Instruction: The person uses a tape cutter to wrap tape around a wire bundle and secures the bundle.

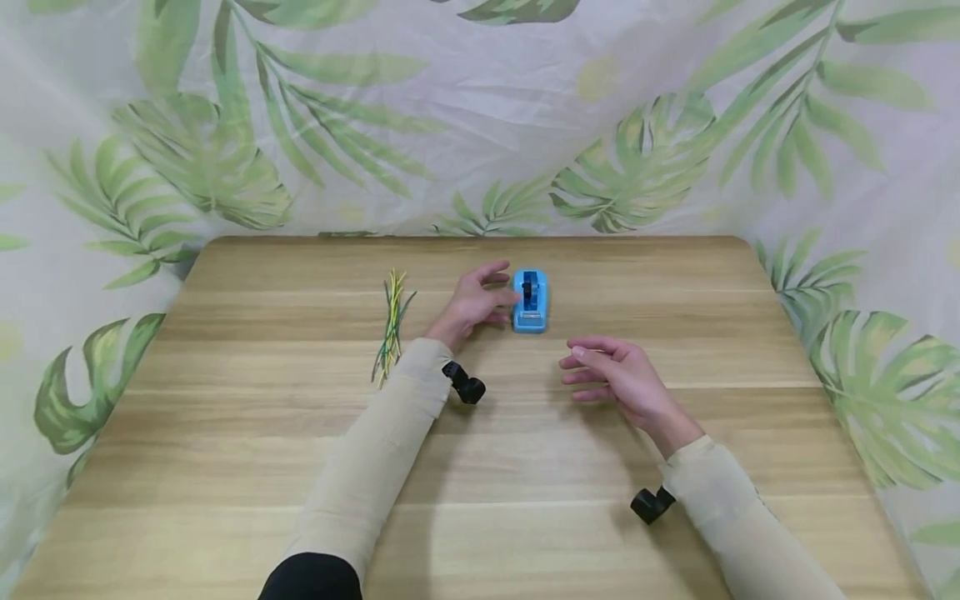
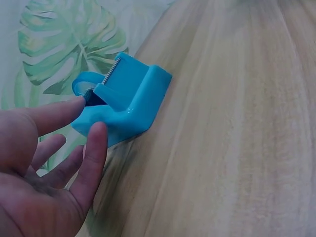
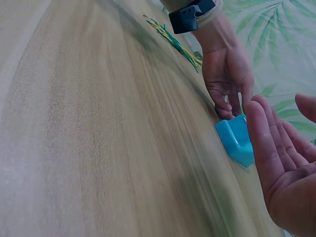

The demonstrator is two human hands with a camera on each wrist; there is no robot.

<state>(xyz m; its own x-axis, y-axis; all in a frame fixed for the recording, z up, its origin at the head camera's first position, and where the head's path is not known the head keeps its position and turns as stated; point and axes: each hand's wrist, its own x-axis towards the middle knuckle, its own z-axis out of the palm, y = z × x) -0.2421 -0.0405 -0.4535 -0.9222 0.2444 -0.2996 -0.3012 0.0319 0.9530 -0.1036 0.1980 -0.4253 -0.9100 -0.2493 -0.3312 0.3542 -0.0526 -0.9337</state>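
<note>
A blue tape dispenser [image 1: 530, 321] with a serrated cutter stands on the wooden table toward its far side. My left hand [image 1: 477, 298] is right beside it on the left, fingers spread and relaxed, the thumb over its near side. In the left wrist view the thumb and fingertips of that hand [image 2: 54, 163] overlap the edge of the dispenser [image 2: 133, 98] without curling round it. Nearer to me and to the right, my right hand [image 1: 611, 377] hovers with loosely bent fingers and holds nothing. The right wrist view shows its palm [image 3: 291, 163] in front of part of the dispenser.
A loose bundle of thin green and yellow twist ties or sticks [image 1: 392, 325] lies left of the left hand. Behind the wooden table [image 1: 645, 275] hangs a leaf-patterned cloth [image 1: 495, 125]. Each wrist carries a small black camera [image 1: 467, 386].
</note>
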